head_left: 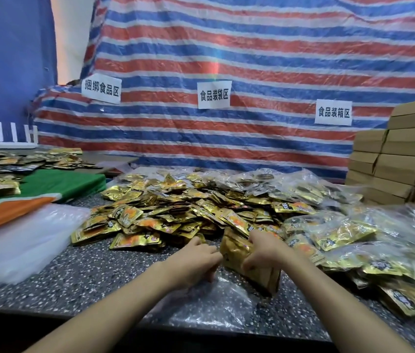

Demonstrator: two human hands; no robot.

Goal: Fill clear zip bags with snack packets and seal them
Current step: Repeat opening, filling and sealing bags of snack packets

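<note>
A clear zip bag (224, 299) lies on the speckled counter in front of me. My left hand (196, 261) pinches its upper edge. My right hand (265, 253) grips a stack of gold snack packets (249, 266) that stands at the bag's mouth, partly under the plastic. Just beyond my hands spreads a big heap of loose gold and orange snack packets (176, 212).
Filled clear bags of packets (369, 240) pile up on the right. A stack of empty clear bags (20, 240) lies on the left, by a green and orange cloth (56, 184). Brown cardboard boxes (405, 159) stand at far right. A striped tarp (226, 72) hangs behind.
</note>
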